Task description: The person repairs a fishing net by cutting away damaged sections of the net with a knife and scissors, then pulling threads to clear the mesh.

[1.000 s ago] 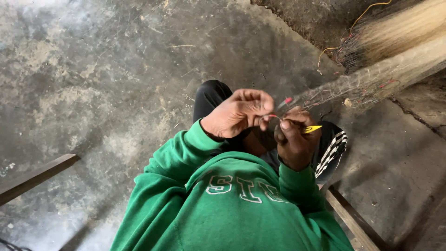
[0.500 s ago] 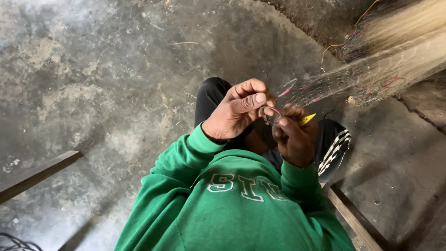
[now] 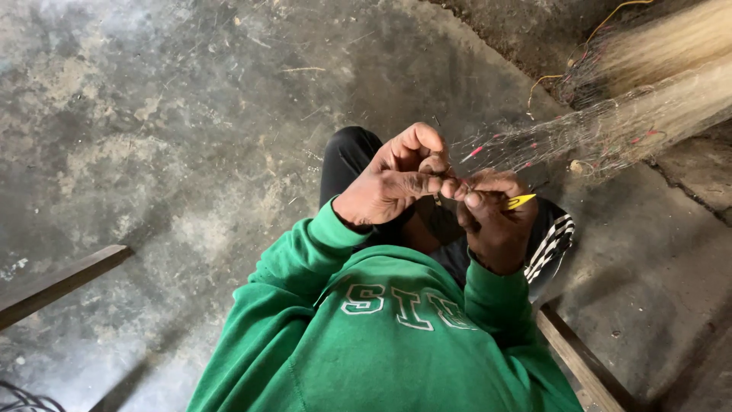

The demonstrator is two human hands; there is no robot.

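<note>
**Both hands working a fine net, yellow tool in the right**

Left hand [image 3: 393, 183] and right hand [image 3: 496, 221] are meeting fingertip to fingertip above the person's lap, over the concrete floor [image 3: 152, 137]. Left hand's fingers are curling and pinching a strand of the net [image 3: 602, 133] right where the two hands are touching. Right hand is clenching around a small yellow tool [image 3: 521, 201], its pointed tip sticking out to the right of the fist; thumb is pressing toward the left hand's fingertips. Probably the right hand is also gripping mesh, but the strands are too thin to confirm.

The net is stretching from the hands up toward the floor's top-right corner, pale and see-through, with small red bits along it. It is bunching thicker near the right edge.

Green sweatshirt [image 3: 381, 336] is filling the bottom centre. A wooden plank [image 3: 53, 284] is lying at the floor's left edge, another wooden strip [image 3: 583, 362] near the bottom right.
</note>
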